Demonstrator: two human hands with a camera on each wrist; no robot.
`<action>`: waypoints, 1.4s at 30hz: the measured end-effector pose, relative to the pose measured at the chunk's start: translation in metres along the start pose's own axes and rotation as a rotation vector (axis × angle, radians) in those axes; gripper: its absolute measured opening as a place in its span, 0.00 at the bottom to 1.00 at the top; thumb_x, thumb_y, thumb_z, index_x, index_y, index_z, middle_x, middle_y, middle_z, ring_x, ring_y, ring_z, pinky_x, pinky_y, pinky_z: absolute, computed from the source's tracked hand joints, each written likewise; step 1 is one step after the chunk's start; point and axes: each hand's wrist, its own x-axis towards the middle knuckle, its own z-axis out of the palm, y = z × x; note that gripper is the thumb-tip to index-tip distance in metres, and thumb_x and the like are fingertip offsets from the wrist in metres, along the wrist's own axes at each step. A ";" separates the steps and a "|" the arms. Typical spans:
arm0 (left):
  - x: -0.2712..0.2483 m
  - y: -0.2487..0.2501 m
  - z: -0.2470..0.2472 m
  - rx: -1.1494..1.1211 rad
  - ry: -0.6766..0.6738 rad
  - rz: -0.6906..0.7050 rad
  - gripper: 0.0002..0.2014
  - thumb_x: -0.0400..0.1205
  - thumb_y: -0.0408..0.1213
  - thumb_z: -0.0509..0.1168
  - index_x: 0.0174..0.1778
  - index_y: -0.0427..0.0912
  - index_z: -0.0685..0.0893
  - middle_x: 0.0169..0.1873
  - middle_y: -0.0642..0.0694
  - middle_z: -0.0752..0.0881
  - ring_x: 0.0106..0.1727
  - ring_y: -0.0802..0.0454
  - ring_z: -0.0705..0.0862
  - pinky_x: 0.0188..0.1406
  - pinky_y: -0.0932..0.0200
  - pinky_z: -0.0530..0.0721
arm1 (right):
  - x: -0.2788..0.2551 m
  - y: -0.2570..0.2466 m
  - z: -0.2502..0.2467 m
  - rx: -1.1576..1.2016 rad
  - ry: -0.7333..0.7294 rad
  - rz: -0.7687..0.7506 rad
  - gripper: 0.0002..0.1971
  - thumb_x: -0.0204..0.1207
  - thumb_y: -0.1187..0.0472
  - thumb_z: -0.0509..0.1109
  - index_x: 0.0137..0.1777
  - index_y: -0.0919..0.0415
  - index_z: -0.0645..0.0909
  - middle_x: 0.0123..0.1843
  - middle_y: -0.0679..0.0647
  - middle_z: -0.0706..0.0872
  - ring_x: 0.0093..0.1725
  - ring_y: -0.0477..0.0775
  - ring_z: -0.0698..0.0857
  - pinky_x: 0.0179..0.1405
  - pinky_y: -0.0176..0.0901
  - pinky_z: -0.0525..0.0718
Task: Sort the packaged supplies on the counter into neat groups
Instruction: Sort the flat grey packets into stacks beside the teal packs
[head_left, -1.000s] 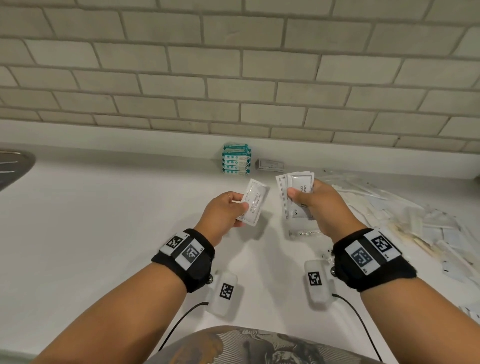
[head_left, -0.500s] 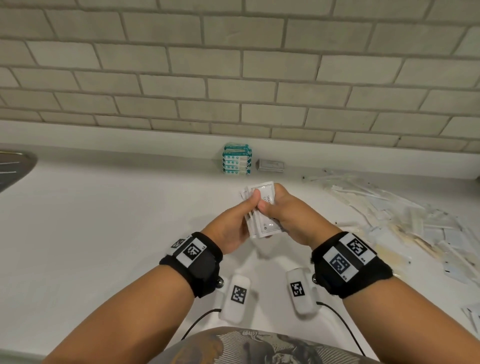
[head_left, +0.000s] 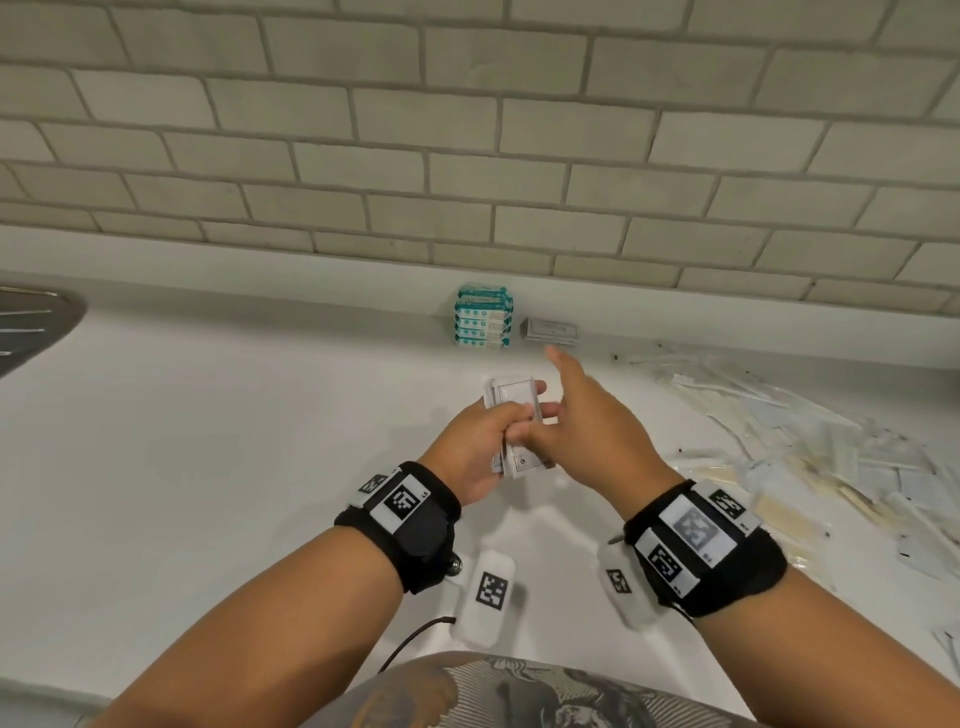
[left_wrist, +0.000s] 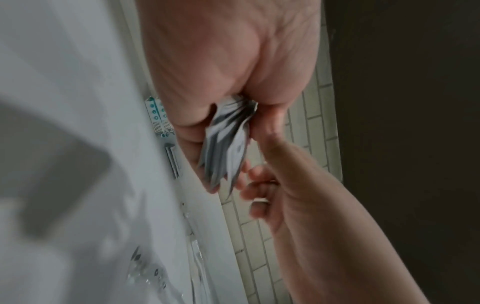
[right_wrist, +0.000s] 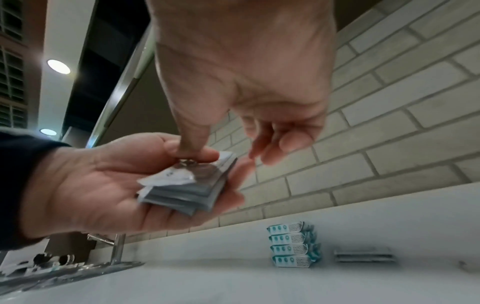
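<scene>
Squaring white sachets (head_left: 511, 426) above the counter (head_left: 208, 441).
My left hand (head_left: 475, 452) clamps the stack; my right hand (head_left: 582, 421), fingers loose, thumb-presses its top. Uneven edges could slip and scatter.

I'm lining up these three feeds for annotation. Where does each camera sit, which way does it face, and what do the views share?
Head: worn high, looking forward and down at the counter and brick wall; shows both forearms, left hand gripping the white packets, right hand.
Left wrist: looks along the left palm at the packets, toward the wall.
Right wrist: looks along the right hand toward the wall, low over the counter; the left hand shows too.
Shared: all three show the packets and the teal stack.
</scene>
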 end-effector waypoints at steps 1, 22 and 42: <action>0.000 0.002 -0.002 0.002 0.016 -0.002 0.15 0.85 0.29 0.56 0.65 0.41 0.80 0.49 0.41 0.88 0.47 0.44 0.88 0.47 0.43 0.86 | -0.001 0.000 -0.003 -0.013 0.016 -0.074 0.53 0.61 0.40 0.80 0.83 0.39 0.51 0.63 0.45 0.75 0.62 0.47 0.79 0.60 0.47 0.79; 0.003 0.004 0.003 0.030 0.004 -0.046 0.07 0.80 0.29 0.59 0.49 0.37 0.81 0.33 0.41 0.84 0.35 0.48 0.86 0.28 0.60 0.83 | 0.007 0.001 0.001 -0.111 -0.247 -0.393 0.67 0.55 0.42 0.84 0.83 0.37 0.35 0.78 0.46 0.59 0.77 0.49 0.61 0.80 0.53 0.62; 0.026 -0.019 -0.067 0.742 0.217 -0.226 0.03 0.80 0.32 0.67 0.41 0.37 0.83 0.44 0.37 0.86 0.42 0.44 0.86 0.48 0.52 0.88 | 0.026 0.050 0.038 0.375 -0.572 0.503 0.06 0.80 0.64 0.70 0.47 0.67 0.80 0.32 0.63 0.86 0.26 0.54 0.84 0.29 0.47 0.86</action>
